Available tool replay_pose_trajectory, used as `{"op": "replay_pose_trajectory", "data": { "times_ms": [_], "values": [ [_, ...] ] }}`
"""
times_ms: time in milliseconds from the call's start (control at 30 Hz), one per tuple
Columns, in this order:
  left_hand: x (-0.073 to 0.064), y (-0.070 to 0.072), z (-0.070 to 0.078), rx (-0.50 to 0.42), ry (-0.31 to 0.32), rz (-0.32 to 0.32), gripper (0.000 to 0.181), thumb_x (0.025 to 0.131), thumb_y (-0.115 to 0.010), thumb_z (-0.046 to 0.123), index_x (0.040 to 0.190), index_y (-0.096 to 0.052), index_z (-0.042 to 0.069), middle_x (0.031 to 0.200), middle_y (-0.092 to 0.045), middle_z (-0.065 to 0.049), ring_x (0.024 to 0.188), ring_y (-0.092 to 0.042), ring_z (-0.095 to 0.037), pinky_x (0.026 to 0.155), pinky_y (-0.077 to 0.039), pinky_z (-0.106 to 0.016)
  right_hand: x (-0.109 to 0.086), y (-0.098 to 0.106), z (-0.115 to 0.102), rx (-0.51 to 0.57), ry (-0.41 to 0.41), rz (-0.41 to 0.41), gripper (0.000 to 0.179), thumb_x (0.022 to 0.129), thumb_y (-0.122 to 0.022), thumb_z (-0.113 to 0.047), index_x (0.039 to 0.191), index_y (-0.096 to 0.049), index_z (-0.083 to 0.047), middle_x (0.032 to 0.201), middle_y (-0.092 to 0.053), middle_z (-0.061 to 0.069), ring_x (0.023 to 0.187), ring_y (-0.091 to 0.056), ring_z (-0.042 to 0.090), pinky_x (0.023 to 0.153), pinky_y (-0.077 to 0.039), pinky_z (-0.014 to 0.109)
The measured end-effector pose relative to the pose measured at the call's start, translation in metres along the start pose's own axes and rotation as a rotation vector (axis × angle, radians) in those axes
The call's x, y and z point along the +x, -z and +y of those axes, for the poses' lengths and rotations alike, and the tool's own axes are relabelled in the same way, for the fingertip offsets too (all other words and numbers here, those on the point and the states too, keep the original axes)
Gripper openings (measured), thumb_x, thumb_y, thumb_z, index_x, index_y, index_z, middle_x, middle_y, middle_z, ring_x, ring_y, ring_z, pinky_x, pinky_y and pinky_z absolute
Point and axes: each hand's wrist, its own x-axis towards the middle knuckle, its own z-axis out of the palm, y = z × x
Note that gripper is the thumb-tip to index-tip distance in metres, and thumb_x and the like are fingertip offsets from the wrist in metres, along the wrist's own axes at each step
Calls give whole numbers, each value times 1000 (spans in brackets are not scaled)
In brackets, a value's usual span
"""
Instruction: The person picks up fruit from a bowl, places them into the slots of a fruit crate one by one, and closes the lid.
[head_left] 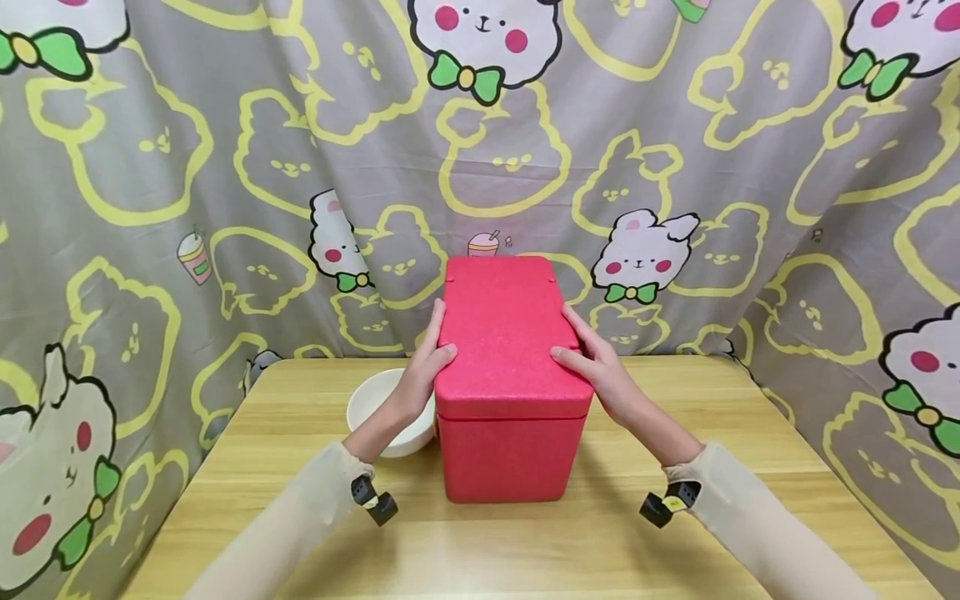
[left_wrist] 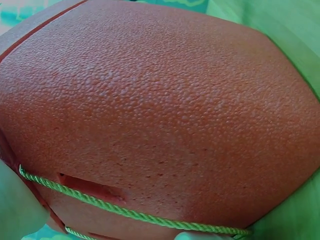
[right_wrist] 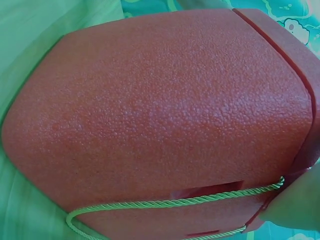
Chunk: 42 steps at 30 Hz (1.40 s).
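Observation:
A red foam box point(head_left: 510, 467) stands upright on the table, its red lid point(head_left: 506, 333) seated on top with a thin seam below. From the left, my left hand point(head_left: 424, 373) grips the lid's side edge, thumb over the top. My right hand point(head_left: 606, 379) holds the opposite edge the same way. Twisted rope handles hang on both sides; the left wrist view shows one rope point(left_wrist: 100, 202) beside a slot, and the right wrist view another rope point(right_wrist: 175, 202). The fingertips under the lid's rim are mostly hidden.
Beside the box on the left is a white bowl point(head_left: 367, 404), partly behind my left forearm. The wooden table point(head_left: 510, 550) ends at a grey patterned curtain point(head_left: 225, 167), which surrounds its back and sides.

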Motion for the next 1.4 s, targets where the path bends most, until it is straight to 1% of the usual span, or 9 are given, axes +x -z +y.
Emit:
{"op": "replay_pose_trajectory", "data": {
  "times_ms": [400, 567, 667, 767, 900, 967, 1167, 1300, 1400],
  "values": [
    [-7, -7, -13, -20, -69, -1, 78, 98, -31, 19, 164, 10, 21, 172, 12, 6, 159, 8, -16, 126, 0, -57, -8, 4, 4, -53, 32, -22, 79, 98, -60, -15, 164, -17, -19, 170, -19, 10, 146, -33, 35, 93, -49, 12],
    [-7, -7, -16, 3, -87, 6, 78, 97, -31, 18, 163, 10, 13, 172, 14, 1, 159, 10, -19, 126, 3, -57, -7, 7, 3, -141, 57, -37, 81, 98, -62, -15, 164, -16, -14, 171, -17, 12, 152, -27, 36, 105, -45, 18],
    [-3, 1, -12, 79, -95, 4, 79, 96, -36, 17, 163, 4, 8, 173, 10, -1, 159, 8, -20, 127, 1, -56, -1, 12, -2, -287, 73, -44, 83, 96, -66, -20, 164, -19, -13, 171, -17, 10, 156, -23, 34, 116, -41, 38],
    [7, 16, -9, 260, -123, -23, 79, 96, -45, 20, 163, -6, 5, 173, 2, -8, 160, 1, -26, 126, -4, -58, 6, 18, -6, -446, 82, -66, 85, 95, -69, -28, 163, -21, -15, 172, -14, 8, 158, -15, 33, 119, -30, 60],
    [25, 40, -9, 543, -159, -68, 81, 97, -51, 37, 163, -16, 6, 172, -8, -12, 160, -9, -30, 125, -7, -61, 24, 27, -5, -570, 78, -122, 83, 97, -64, -38, 164, -18, -21, 173, -7, 2, 160, -9, 30, 120, -22, 66],
    [32, 49, -11, 625, -155, -84, 81, 98, -50, 43, 163, -17, 9, 173, -10, -9, 159, -12, -28, 126, -9, -60, 37, 32, -3, -598, 90, -153, 81, 99, -61, -40, 164, -16, -22, 173, -5, 1, 160, -8, 29, 120, -21, 66],
    [38, 51, -17, 647, -137, -97, 82, 98, -44, 49, 165, -11, 14, 173, -6, -5, 159, -11, -29, 125, -13, -59, 56, 42, 3, -556, 98, -211, 80, 100, -59, -39, 165, -14, -21, 174, -2, -1, 159, -10, 30, 107, -47, 58],
    [40, 47, -22, 635, -142, -90, 83, 98, -41, 52, 165, -9, 13, 173, -4, -5, 159, -10, -30, 125, -13, -61, 55, 44, 4, -571, 88, -206, 80, 100, -58, -40, 165, -13, -22, 174, -1, -3, 159, -8, 28, 116, -35, 61],
    [41, 47, -22, 643, -142, -81, 83, 98, -40, 52, 165, -9, 13, 173, -5, -5, 159, -11, -31, 125, -13, -61, 56, 44, 3, -570, 87, -211, 81, 100, -58, -39, 165, -13, -21, 174, 0, -2, 160, -7, 28, 115, -36, 61]
  ]
}}
